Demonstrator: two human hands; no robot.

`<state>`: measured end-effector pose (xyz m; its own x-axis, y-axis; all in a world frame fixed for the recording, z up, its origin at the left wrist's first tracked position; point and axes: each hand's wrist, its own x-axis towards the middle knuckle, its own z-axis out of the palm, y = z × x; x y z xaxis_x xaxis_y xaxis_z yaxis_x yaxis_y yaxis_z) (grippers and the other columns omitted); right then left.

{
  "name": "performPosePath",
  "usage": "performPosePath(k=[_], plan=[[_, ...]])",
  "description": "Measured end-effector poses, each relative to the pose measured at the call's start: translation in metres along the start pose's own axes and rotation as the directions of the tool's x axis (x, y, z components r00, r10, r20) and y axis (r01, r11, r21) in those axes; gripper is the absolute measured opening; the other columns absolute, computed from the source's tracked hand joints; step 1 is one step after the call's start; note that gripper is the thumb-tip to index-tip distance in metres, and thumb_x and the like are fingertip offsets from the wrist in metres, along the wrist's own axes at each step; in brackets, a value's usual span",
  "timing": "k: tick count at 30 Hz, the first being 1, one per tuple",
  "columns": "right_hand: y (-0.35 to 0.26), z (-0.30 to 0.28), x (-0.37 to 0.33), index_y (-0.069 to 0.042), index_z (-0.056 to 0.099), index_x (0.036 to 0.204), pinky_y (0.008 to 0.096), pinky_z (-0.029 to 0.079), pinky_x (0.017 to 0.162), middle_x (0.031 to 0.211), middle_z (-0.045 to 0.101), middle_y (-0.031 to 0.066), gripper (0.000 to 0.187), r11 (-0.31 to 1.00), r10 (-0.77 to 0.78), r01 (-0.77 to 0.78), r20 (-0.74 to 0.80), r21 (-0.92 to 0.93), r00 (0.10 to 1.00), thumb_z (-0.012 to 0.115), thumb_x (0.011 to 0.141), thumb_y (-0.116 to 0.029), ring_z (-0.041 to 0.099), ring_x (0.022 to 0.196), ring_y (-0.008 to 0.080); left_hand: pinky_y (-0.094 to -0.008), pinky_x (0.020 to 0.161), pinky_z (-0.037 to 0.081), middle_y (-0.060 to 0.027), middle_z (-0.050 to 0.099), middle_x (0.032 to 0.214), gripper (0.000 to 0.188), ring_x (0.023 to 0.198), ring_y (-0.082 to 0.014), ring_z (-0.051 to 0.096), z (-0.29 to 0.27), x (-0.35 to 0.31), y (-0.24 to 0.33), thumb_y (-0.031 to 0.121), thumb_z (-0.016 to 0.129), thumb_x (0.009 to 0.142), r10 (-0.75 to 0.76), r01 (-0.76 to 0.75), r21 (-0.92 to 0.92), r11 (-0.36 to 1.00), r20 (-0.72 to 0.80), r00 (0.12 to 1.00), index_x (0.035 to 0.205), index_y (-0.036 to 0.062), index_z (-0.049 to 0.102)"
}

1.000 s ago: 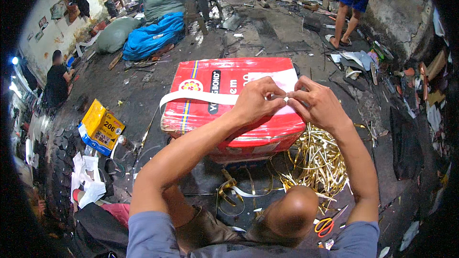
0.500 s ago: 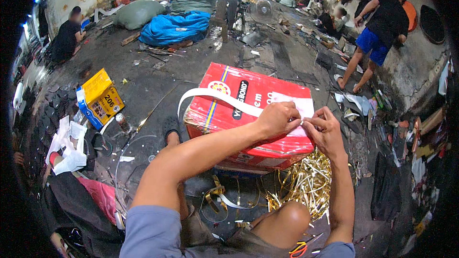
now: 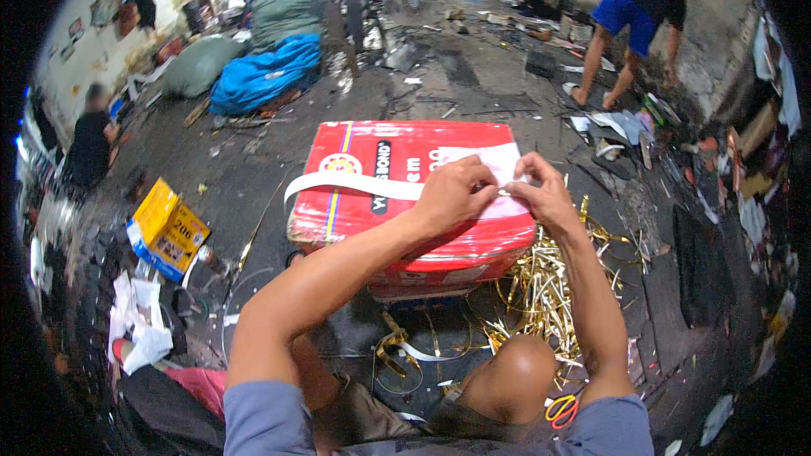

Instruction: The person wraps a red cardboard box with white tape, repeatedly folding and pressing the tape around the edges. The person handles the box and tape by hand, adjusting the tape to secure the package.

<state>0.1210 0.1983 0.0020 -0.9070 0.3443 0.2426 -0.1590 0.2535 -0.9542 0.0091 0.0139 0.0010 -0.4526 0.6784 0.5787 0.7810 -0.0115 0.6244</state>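
In front of me is a red box (image 3: 405, 245). Across its top runs a white strip (image 3: 351, 184), curling over the left side and passing under my left hand (image 3: 460, 190). My left hand is closed, thumb and fingers pinching the strip's right end. My right hand (image 3: 545, 194) is closed too, its fingertips pinched on the same small pale end just beside the left thumb. How the strip is folded between the fingertips is too small to tell. Beneath both hands, a pale pink sheet (image 3: 481, 154) lies on the box.
A heap of narrow gold strips (image 3: 553, 295) lies right of the box. Orange-and-yellow-handled scissors (image 3: 561, 409) are by my right knee. A yellow-and-blue carton (image 3: 167, 232) stands left. Farther off are a blue bundle (image 3: 266, 74), green sacks (image 3: 203, 67) and a person in blue shorts (image 3: 629, 21).
My view has shifted, so the box and hands appear farther left. Both hands stay pinched together at the strip's end. The person at right bends lower.
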Motion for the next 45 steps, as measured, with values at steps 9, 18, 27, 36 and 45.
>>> performPosePath(k=[9,18,27,36,45], plan=[[-0.010,0.006,-0.017,-0.009,0.060,0.092,0.0252,0.040,0.052,0.067,0.054,-0.0021,0.031,0.966,0.256,-0.244,-0.207,0.085,0.944,0.070,0.102,-0.036,0.050,0.060,0.0041,-0.0417,0.073,0.053,-0.0165,0.069,0.086,0.016,0.079,-0.0293,0.068,0.000,0.017,0.010,0.014,0.072,0.087,-0.027,0.037,-0.074,0.997,0.135,0.990,0.090,-0.0011,0.076],[0.019,0.023,-0.026,-0.014,0.060,0.088,0.0227,0.028,0.042,0.068,0.049,-0.0074,0.031,0.888,0.226,-0.113,-0.210,0.446,0.951,0.060,0.108,-0.037,0.039,0.050,0.0015,-0.0334,0.067,0.051,-0.0106,0.068,0.080,0.010,0.073,-0.0172,0.065,0.023,0.019,0.010,0.007,0.072,0.086,-0.015,0.021,-0.221,0.975,0.030,0.999,0.082,-0.0018,0.074],[0.041,0.013,-0.033,-0.015,0.061,0.096,0.0215,0.025,0.039,0.065,0.048,-0.0096,0.034,0.675,0.394,-0.277,-0.017,0.683,0.919,0.062,0.105,-0.048,0.034,0.044,0.0023,-0.0319,0.061,0.052,-0.0096,0.067,0.075,0.011,0.066,-0.0166,0.066,0.030,0.027,0.007,0.008,0.075,0.085,0.036,-0.041,-0.279,0.960,-0.023,0.999,0.081,-0.0021,0.073],[-0.026,-0.010,0.033,0.004,0.071,0.088,0.0483,0.055,0.074,0.087,0.074,0.0255,0.060,0.785,0.060,-0.241,-0.316,-0.571,0.947,0.056,0.102,-0.052,0.072,0.087,0.0433,-0.0327,0.066,0.052,-0.0104,0.070,0.080,0.010,0.073,-0.0168,0.066,0.030,0.028,0.013,0.007,0.073,0.085,-0.023,0.025,-0.245,0.969,0.014,1.000,0.079,-0.0014,0.073],[0.045,0.008,0.019,0.007,0.069,0.089,0.0522,0.050,0.075,0.086,0.068,0.0301,0.036,0.930,-0.033,-0.119,-0.403,-0.348,0.915,0.058,0.100,-0.026,0.067,0.083,0.0483,-0.0294,0.062,0.051,-0.0068,0.069,0.077,0.009,0.067,-0.0127,0.065,0.029,0.025,0.001,0.009,0.077,0.084,-0.058,0.068,-0.261,0.963,0.045,0.997,0.082,0.0000,0.077]])
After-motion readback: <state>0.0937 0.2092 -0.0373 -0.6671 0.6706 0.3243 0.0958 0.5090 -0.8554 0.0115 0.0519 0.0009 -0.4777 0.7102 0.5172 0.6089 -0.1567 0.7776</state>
